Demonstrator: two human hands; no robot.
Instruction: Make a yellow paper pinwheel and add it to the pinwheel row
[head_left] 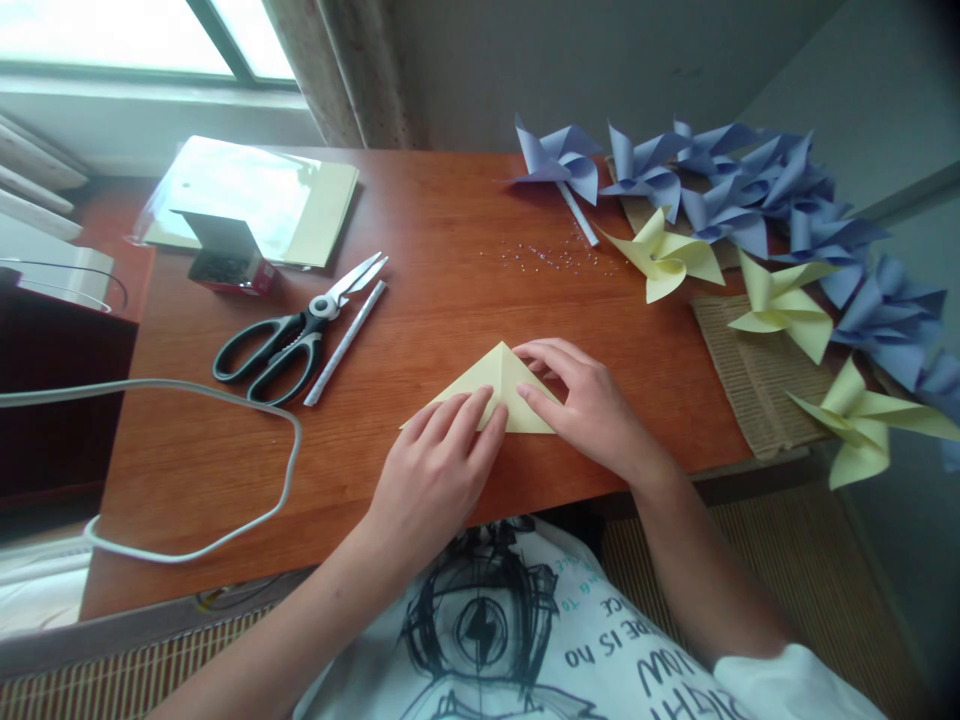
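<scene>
1. Lying flat near the front of the desk, the folded yellow paper is right between the hands, peak pointing away, a crease running down from the tip.
2. Left hand: fingers stretched out, laid over the paper's lower left part, thumb and index finger on its face, nothing clenched.
3. Right hand: fingers loosely curved and parted from the thumb, arching by the upper right edge while the thumb touches the face; no closed grip here.
4. Edges, then! The paper's long side faces the body, with just a narrow strip of wood before the front edge.
5. Leftward there's good room to slide, up to the white stick and the scissors beside it. Behind those, the small box and the paper pack; the white cable loops across the left edge.
6. Straight ahead, more room, up to the scattered beads.
7. Rightward it's tighter: cardboard reaches the front edge, yellow pinwheels and blue pinwheels crowding that side.
</scene>
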